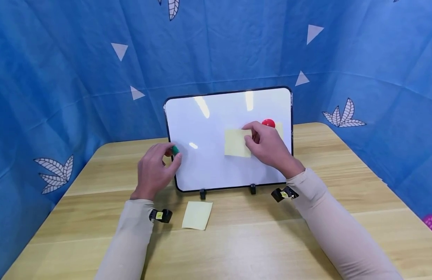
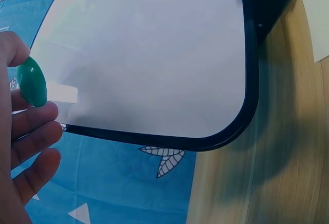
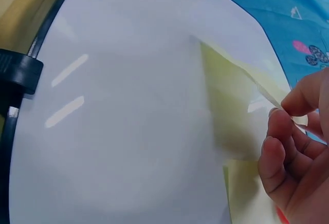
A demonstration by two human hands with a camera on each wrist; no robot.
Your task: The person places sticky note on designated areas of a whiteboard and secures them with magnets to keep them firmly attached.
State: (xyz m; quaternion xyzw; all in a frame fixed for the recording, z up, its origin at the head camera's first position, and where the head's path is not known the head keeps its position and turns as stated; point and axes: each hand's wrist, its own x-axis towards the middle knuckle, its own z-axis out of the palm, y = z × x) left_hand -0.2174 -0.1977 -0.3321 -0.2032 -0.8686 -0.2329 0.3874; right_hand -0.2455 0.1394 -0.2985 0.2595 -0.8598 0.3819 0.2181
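Between thumb and fingers, my left hand pinches a round green magnet near the left edge of the whiteboard. My right hand pinches a pale yellow sticky note by its edge, close in front of the board. In the right wrist view that note stands at an angle to the white surface. Partly hidden behind the right hand, a red magnet sits over a second yellow note at the board's right side.
Another yellow note lies on the wooden table in front of the board. Two black feet hold the board upright, tilted slightly back. A blue patterned curtain hangs behind and at both sides.
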